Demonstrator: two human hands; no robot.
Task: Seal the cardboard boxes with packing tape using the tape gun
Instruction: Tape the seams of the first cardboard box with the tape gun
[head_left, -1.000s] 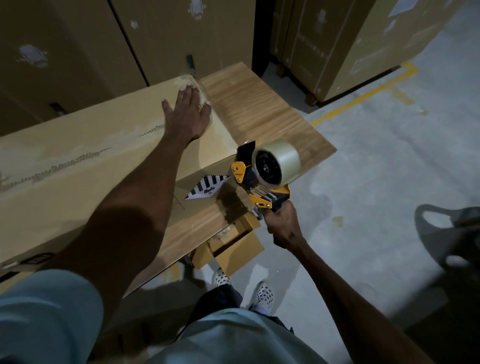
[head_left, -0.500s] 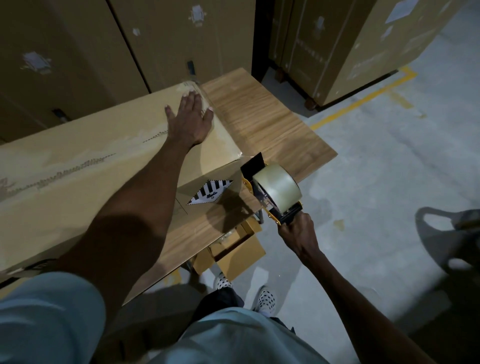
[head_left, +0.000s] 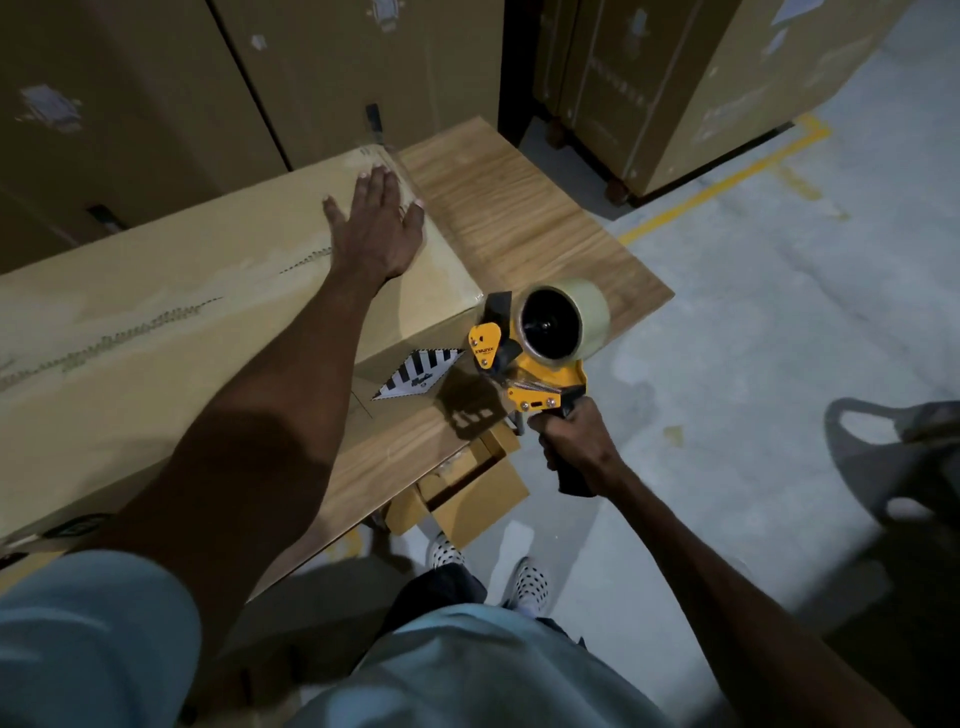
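A long, flat cardboard box (head_left: 156, 332) lies on a wooden table (head_left: 519, 218); a taped seam runs along its top. My left hand (head_left: 376, 226) rests flat, fingers straight, on the box's top near its right end. My right hand (head_left: 576, 441) grips the black handle of a yellow tape gun (head_left: 524, 364) carrying a roll of clear tape (head_left: 563, 319). The gun's head sits just off the box's right end face, near its upper corner. A black-and-white striped triangular label (head_left: 415, 374) shows on that end face.
Tall cardboard cartons (head_left: 311, 78) stand behind the table, more at the back right (head_left: 675, 78). Small cardboard boxes (head_left: 467, 493) sit on the floor under the table's edge by my feet. Yellow floor lines (head_left: 727, 182) cross the grey concrete. A dark object (head_left: 909, 457) lies at far right.
My right hand has turned the tape gun, so the roll's open side now faces me, and kept it beside the box's right end. My left hand stays flat on the box.
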